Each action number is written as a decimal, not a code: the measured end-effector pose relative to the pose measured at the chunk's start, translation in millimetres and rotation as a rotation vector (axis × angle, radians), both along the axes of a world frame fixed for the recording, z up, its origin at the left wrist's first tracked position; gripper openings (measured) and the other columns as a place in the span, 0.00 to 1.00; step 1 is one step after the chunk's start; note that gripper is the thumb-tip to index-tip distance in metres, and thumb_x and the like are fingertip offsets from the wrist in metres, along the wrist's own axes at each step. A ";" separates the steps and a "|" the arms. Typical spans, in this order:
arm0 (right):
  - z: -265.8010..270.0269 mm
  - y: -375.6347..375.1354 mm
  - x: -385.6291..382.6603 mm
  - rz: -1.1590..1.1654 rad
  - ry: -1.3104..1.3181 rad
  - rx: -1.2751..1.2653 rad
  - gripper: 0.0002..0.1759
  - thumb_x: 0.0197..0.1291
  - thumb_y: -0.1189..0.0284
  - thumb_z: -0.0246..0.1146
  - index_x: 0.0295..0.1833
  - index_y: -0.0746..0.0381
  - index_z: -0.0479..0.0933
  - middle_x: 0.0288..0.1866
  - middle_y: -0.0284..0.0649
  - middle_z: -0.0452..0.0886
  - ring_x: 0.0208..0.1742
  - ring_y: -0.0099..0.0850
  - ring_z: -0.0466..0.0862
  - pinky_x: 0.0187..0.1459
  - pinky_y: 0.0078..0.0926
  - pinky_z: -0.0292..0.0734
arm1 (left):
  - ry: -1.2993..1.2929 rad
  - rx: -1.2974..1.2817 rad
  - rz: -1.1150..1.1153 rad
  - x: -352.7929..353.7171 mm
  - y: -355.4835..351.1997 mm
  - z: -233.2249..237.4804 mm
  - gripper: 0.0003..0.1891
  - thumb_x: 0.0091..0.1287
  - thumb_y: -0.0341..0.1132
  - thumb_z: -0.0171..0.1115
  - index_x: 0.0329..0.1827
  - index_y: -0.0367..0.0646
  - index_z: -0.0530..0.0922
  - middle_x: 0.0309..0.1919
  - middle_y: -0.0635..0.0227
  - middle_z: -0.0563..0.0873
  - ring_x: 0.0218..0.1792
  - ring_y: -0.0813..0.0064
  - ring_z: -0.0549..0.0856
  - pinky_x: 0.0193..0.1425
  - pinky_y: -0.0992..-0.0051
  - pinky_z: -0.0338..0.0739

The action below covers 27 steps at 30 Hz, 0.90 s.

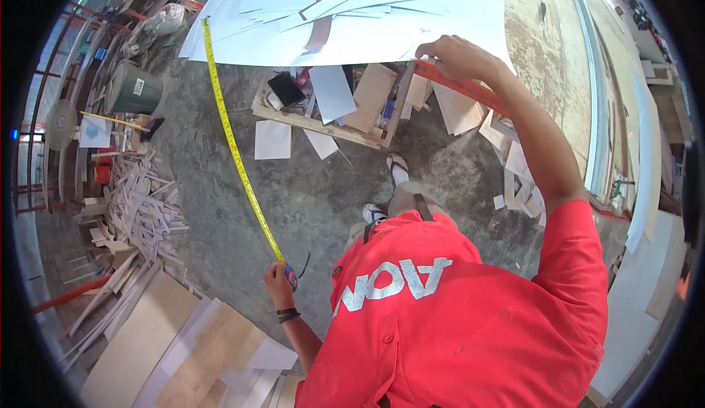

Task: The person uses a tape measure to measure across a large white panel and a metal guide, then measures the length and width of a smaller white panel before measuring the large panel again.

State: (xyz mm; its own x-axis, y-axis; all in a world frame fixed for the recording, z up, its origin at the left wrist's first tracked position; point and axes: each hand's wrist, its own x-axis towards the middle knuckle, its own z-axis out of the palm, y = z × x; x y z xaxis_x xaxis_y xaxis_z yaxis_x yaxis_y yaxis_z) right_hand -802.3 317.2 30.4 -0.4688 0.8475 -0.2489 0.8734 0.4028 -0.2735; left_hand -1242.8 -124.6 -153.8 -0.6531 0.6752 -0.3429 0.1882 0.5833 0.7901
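Observation:
My left hand (pixel 279 286) is closed around the case of a tape measure (pixel 291 277), low at the left of my body. Its yellow blade (pixel 233 143) runs out in a long, slightly bowed line. The blade's far end lies against the left part of a large white sheet (pixel 235 44). At the sheet's near right edge is my right hand (pixel 459 57), fingers bent and drawn together; what they hold, if anything, is hidden. Thin cut strips (pixel 360 0) and a brown band (pixel 319 32) lie on the sheet.
Below the sheet's edge sits a wooden tray (pixel 323 130) with panel offcuts and a dark flat object. An orange beam (pixel 470 88) runs under my right hand. Scrap strips (pixel 139 202) are heaped at left, near a grey bin (pixel 134 91). Boards (pixel 147 320) lean at lower left.

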 end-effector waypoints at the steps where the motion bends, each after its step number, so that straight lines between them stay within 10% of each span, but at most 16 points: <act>1: -4.6 2.8 2.8 0.048 0.018 0.062 0.23 0.59 0.81 0.54 0.59 0.58 0.81 0.45 0.53 0.86 0.48 0.48 0.86 0.51 0.44 0.79 | -0.002 -0.016 -0.027 -0.1 4.4 5.4 0.11 0.65 0.31 0.57 0.36 0.31 0.83 0.29 0.65 0.85 0.31 0.77 0.80 0.38 0.74 0.75; 27: -8.0 -0.2 0.3 0.065 0.015 0.086 0.19 0.55 0.82 0.57 0.52 0.61 0.82 0.46 0.52 0.85 0.50 0.48 0.85 0.50 0.44 0.78 | 0.026 -0.070 -0.046 -4.8 5.7 15.9 0.10 0.65 0.31 0.58 0.37 0.32 0.84 0.31 0.65 0.85 0.33 0.77 0.81 0.40 0.75 0.75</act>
State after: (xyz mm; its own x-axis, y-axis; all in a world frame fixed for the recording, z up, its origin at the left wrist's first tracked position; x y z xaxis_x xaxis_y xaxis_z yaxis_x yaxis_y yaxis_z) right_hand -802.0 317.0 22.4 -0.5270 0.8329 -0.1688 0.8405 0.4815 -0.2483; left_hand -1247.6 -118.9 -137.9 -0.6315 0.6795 -0.3735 0.2357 0.6272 0.7424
